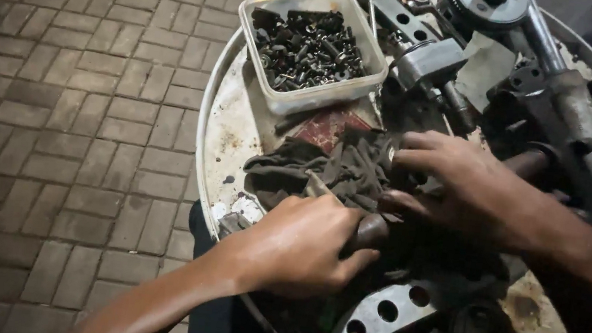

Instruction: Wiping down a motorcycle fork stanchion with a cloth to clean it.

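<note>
Left hand around greasy rounded handle

The round tray looks like painted metal, chipped and rust-stained, pretty matt. At 11 o'clock the tub is whitish translucent plastic, full of dark greasy metal bolts. The rag in the middle is limp grey cloth, grimy. Up at 1 o'clock the gear assembly is cast metal, dull and oily. At 5 o'clock, a perforated plate of bare grey metal, smooth.
</note>
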